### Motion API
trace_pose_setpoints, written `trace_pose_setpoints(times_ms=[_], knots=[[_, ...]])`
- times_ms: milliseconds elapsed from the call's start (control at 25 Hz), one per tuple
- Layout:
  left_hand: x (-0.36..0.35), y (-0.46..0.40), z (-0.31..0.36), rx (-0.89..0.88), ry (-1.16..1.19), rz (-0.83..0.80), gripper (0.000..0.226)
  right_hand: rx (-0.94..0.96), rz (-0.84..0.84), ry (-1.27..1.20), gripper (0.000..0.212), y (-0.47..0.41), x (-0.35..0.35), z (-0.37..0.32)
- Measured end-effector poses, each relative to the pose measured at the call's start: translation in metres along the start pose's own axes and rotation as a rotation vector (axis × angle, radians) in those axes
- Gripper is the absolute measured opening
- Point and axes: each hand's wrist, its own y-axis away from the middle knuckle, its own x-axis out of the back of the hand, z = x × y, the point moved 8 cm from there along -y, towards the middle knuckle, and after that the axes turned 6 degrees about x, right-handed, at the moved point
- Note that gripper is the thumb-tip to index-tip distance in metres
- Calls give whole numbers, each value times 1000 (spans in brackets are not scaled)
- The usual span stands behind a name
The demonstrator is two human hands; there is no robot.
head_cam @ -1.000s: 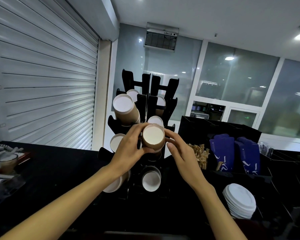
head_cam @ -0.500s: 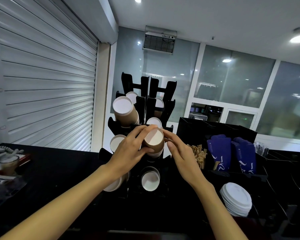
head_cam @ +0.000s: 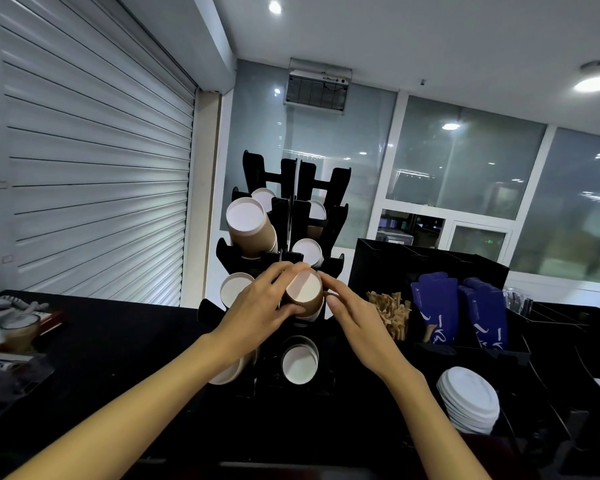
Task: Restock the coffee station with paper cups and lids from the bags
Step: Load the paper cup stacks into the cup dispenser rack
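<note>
The brown paper cup stack [head_cam: 303, 296] lay tilted, base towards us; our left hand [head_cam: 257, 315] gripped it, right hand [head_cam: 355, 320] fingertips touched it, extended

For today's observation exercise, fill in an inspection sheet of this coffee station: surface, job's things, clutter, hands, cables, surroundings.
Surface: black counter.
Job's things: black cup rack holding brown paper cups; white lids stacked at right.
Clutter: wooden stirrers, blue sleeves, a glass at left.
Hands: left hand grips the cup stack; right hand touches it with straight fingers.
Cables: nothing seen.
Surroundings: roller shutter, glass partitions.
</note>
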Motion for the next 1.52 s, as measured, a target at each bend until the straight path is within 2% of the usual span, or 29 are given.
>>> trace_pose_setpoints(times_ms=[160,360,480,960,1360,1520], knots=[[6,-3,1,11,53,-27,63,2,41,-33,38,-3,0,-1],[3,-10,9,2,116,-48,61,-31,219,-68,31,-7,9,7],[0,-10,8,10,144,-47,62,-49,263,-83,33,-4,8,11],[-4,-6,5,71,215,-47,61,-74,270,-41,30,-1,6,16],[-14,2,9,25,27,-197,63,-126,258,28,26,16,2,23],[-3,12,11,12,-73,-175,64,-100,203,124,30,24,2,7]])
